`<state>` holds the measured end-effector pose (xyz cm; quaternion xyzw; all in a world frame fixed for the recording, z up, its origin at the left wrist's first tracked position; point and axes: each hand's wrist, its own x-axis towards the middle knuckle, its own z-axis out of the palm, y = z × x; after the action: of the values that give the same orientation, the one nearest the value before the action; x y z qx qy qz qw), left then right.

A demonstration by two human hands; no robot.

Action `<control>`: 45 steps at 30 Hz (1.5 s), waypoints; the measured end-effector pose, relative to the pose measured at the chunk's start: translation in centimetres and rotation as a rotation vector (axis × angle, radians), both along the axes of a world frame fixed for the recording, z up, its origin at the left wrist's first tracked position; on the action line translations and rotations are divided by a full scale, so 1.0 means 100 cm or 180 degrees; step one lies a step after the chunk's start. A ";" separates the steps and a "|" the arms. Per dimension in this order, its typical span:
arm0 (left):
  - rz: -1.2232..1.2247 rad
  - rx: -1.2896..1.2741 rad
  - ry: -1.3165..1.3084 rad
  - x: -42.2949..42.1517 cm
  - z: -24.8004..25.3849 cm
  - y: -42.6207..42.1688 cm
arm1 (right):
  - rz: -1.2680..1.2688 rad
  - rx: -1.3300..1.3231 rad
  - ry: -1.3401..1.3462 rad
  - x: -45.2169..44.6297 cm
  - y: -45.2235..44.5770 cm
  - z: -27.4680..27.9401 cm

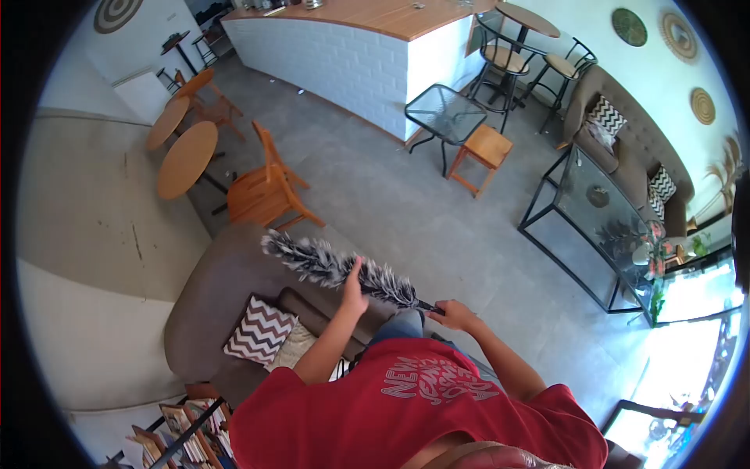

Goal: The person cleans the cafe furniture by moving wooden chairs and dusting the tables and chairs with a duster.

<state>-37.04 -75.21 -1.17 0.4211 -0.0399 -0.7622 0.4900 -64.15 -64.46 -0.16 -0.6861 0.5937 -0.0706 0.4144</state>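
Noted: duster [312, 262] held across the front of the body, handle [428, 306] gripped in a closed right hand [455, 315], fluffy fibres loosely enclosed by a partly curled left hand [354, 293]. Left of the left hand: zigzag cushion [260, 330]. Beyond it: wooden chair [259, 195]. Step judged as two-handed steadying. Next move judged to call for a firm handle hold, with fibres uncrushed.

This looks like a café: counter [332, 66], round tables [187, 160], bar chairs [505, 60], 2 sofas [652, 121].
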 end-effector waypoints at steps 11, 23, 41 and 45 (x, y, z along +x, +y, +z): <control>0.0869 -0.0138 0.0360 -0.075 0.033 -0.191 | -0.0307 -0.0166 -0.0476 -0.038 -0.143 0.012; 0.0779 -0.0600 0.0775 -0.078 0.044 -0.454 | 0.0187 -0.1056 -0.0192 -0.103 -0.464 -0.005; -0.1535 -0.1104 -0.0730 -0.149 0.021 -0.746 | -0.1117 -0.2227 0.0582 -0.252 -0.975 0.059; -0.1630 -0.1145 -0.1201 -0.157 0.034 -0.830 | -0.0300 -0.1547 -0.0040 -0.256 -1.044 0.095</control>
<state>-52.73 -158.18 2.20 0.4378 -0.3671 -0.7499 0.3335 -89.78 -168.82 9.37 -0.7367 0.5881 -0.2348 0.2371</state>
